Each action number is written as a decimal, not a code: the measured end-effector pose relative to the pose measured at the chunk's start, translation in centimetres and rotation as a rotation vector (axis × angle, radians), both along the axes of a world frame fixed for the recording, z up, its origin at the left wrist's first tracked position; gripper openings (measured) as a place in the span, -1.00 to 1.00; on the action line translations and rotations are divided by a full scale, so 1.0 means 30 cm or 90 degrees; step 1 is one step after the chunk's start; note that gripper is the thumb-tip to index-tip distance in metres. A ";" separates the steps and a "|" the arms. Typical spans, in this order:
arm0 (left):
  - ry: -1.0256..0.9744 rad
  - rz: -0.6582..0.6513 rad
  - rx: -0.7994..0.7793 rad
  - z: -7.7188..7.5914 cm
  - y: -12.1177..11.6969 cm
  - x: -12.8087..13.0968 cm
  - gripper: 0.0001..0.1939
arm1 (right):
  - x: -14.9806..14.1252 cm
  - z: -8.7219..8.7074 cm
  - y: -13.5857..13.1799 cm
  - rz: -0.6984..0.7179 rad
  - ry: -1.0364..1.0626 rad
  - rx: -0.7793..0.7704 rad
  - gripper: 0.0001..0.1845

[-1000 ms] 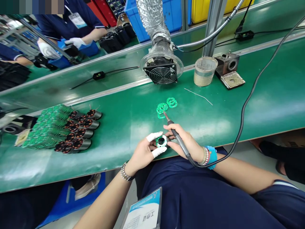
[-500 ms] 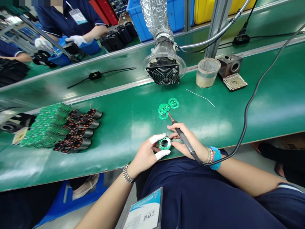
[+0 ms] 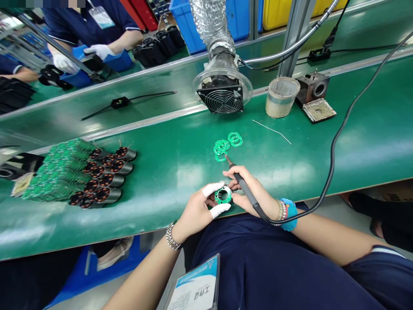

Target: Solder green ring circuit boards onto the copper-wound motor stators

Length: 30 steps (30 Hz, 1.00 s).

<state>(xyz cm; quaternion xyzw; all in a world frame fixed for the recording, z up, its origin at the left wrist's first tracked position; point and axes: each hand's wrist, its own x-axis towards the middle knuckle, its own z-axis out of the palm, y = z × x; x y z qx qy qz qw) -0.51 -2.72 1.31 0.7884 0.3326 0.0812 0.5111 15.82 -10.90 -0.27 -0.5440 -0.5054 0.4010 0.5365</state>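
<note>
Green bench (image 3: 174, 172) runs the full width; its front edge passes right under your wrists, silver rail along the back. Your left hand (image 3: 195, 211) has the round part (image 3: 222, 202) pinched between white-covered thumb and index finger, green ring face up, near the front edge. Your right hand (image 3: 258, 196) is wrapped around the soldering iron (image 3: 248, 190), with thumb and fingertips at the part's right side; can't tell if they're touching it. Iron tip points at the loose ring boards (image 3: 221, 147) just beyond; contact unclear. Green top stretches from them left to the motor cores (image 3: 112, 180) and board stack (image 3: 60, 172): good sideways room for your left. Right side is tighter: the iron's cable (image 3: 332, 163) loops past your right wrist and crosses the front edge. Fan (image 3: 222, 100), cup (image 3: 280, 107) and iron stand (image 3: 312, 88) line the back, with a bent wire (image 3: 272, 129) in front of the cup.
</note>
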 end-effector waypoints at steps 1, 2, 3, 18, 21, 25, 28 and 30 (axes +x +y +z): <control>0.001 0.000 -0.002 0.000 0.000 0.000 -0.45 | -0.002 0.002 0.001 0.000 -0.005 -0.005 -0.47; 0.002 0.000 -0.004 0.000 0.000 0.000 -0.44 | -0.003 0.005 0.002 0.002 -0.012 -0.009 -0.46; 0.002 0.000 -0.006 -0.001 0.000 -0.001 -0.44 | -0.003 0.007 0.001 0.008 -0.019 -0.011 -0.45; 0.081 0.137 0.201 -0.013 -0.057 0.029 -0.50 | 0.025 0.027 -0.043 -0.021 -0.227 0.132 -0.59; 0.085 0.209 0.215 -0.025 -0.085 0.039 -0.49 | 0.000 0.028 -0.048 0.002 -0.311 0.172 -0.62; -0.036 0.184 0.045 -0.031 -0.114 0.006 -0.39 | -0.018 0.030 -0.032 0.016 -0.358 0.180 -0.62; -0.127 0.135 -0.002 -0.038 -0.123 -0.031 -0.48 | -0.009 0.033 -0.020 0.038 -0.366 0.173 -0.64; -0.127 0.112 0.092 -0.049 -0.113 -0.049 -0.60 | 0.001 0.033 -0.014 0.057 -0.363 0.168 -0.63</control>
